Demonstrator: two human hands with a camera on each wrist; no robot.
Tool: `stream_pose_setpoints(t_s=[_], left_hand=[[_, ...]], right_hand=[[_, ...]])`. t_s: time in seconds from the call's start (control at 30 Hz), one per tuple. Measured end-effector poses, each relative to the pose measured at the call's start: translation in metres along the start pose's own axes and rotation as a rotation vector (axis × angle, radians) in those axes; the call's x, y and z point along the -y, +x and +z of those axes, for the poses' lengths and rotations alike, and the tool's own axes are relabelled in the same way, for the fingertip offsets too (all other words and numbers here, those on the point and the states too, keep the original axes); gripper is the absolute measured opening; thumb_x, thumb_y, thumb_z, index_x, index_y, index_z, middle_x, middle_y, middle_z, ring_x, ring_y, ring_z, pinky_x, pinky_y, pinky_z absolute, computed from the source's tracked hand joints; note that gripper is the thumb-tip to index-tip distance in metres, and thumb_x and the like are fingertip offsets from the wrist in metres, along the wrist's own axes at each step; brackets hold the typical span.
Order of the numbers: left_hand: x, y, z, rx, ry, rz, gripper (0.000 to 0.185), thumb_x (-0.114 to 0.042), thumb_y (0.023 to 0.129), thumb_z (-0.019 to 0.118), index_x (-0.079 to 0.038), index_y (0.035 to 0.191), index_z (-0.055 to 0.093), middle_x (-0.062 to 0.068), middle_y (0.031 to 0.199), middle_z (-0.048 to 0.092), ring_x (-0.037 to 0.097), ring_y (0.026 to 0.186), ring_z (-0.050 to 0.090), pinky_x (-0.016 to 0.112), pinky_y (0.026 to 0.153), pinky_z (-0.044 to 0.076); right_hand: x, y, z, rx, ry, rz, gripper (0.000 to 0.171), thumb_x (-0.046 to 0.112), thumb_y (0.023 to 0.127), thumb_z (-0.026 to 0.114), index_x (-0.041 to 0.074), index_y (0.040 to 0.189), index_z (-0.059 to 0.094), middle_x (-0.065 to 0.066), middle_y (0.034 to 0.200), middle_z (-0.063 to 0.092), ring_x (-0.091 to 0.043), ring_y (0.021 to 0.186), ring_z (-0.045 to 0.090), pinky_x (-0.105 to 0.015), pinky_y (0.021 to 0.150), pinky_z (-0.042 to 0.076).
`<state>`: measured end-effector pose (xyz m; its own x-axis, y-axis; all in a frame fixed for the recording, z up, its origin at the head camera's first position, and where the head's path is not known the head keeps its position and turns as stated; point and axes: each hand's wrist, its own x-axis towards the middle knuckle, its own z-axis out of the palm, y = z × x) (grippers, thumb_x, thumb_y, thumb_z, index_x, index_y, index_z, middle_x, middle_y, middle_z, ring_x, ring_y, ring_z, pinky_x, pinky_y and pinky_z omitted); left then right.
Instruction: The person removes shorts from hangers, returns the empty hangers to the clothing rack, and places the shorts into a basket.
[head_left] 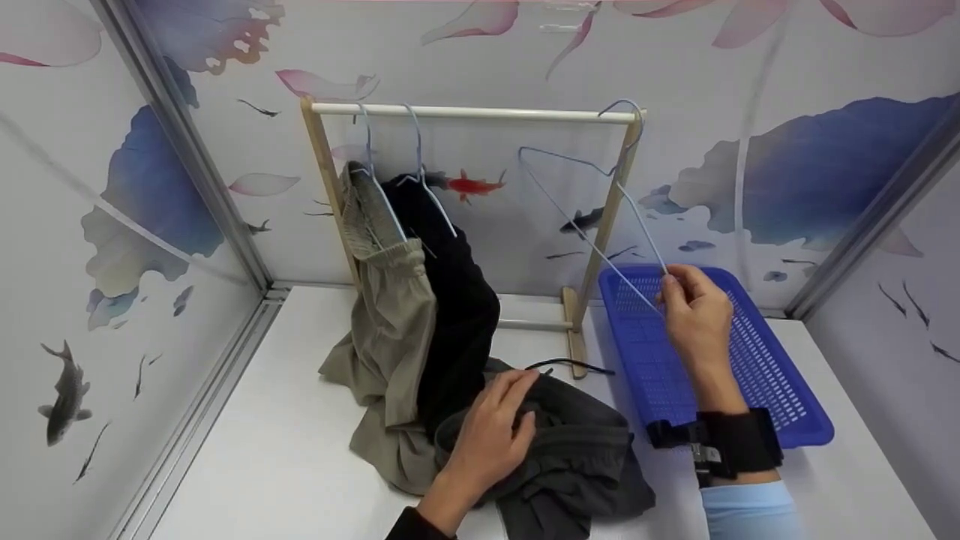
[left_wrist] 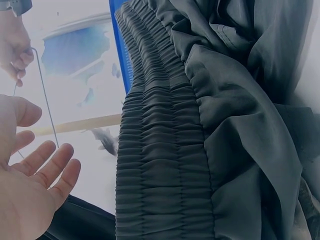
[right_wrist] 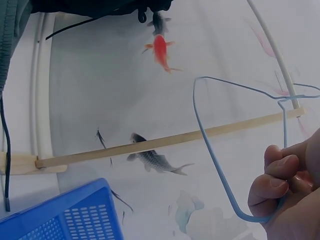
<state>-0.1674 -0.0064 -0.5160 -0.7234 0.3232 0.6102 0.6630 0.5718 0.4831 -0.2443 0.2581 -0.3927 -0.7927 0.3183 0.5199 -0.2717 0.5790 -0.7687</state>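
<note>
The pale blue wire hanger (head_left: 592,217) hangs by its hook from the right end of the wooden rail (head_left: 480,112), its long bar slanting down-right toward the blue basket (head_left: 750,375). The right hand (head_left: 694,307) pinches its lower corner. The left hand (head_left: 491,439), fingers relaxed, rests on dark grey shorts (head_left: 577,450) with a gathered elastic waistband, on the desk (head_left: 262,450).

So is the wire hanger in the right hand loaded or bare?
Bare. The wire hanger shows an open frame with no garment, its hook over the rack rail; the right hand pinches its corner. The dark shorts lie on the table.
</note>
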Motion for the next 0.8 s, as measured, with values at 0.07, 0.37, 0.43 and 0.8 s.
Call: stream_pose_setpoints(t_s=[0.07,0.37,0.43,0.8], left_hand=[[0.0000,-0.0004,0.0005,-0.001,0.005,0.003,0.052,-0.012,0.100,0.062,-0.012,0.151,0.051,0.006,0.139,0.056,0.021,0.122,0.060,0.040,0.100,0.053],[-0.0019,-0.0019,0.0007,0.006,-0.001,-0.011,0.052,-0.012,0.100,0.062,-0.012,0.151,0.052,0.006,0.139,0.056,0.021,0.123,0.060,0.040,0.101,0.053],[-0.0026,-0.0020,0.0005,0.019,-0.009,-0.023,0.052,-0.012,0.101,0.062,-0.013,0.151,0.051,0.006,0.139,0.056,0.021,0.123,0.060,0.040,0.101,0.053],[-0.0030,-0.0038,0.0018,0.025,-0.014,-0.039,0.052,-0.011,0.100,0.063,-0.013,0.151,0.052,0.006,0.139,0.056,0.021,0.121,0.060,0.039,0.098,0.053]], right_hand=[[0.0008,0.0010,-0.0004,0.006,-0.004,0.008,0.021,0.005,0.105,0.057,-0.005,0.113,0.073,-0.016,0.082,0.067,0.000,0.066,0.052,-0.014,0.056,0.038],[0.0051,0.0054,-0.0005,0.052,-0.017,0.046,0.022,0.008,0.106,0.056,-0.002,0.116,0.073,-0.014,0.083,0.067,-0.002,0.065,0.053,-0.014,0.056,0.040],[0.0048,0.0060,-0.0003,0.058,-0.014,0.046,0.021,0.007,0.106,0.057,-0.002,0.114,0.074,-0.015,0.082,0.068,-0.001,0.063,0.052,-0.014,0.054,0.039],[0.0001,0.0058,0.0021,0.093,0.031,0.043,0.020,0.005,0.105,0.056,-0.004,0.109,0.074,-0.012,0.077,0.067,-0.001,0.054,0.050,-0.014,0.048,0.039]])
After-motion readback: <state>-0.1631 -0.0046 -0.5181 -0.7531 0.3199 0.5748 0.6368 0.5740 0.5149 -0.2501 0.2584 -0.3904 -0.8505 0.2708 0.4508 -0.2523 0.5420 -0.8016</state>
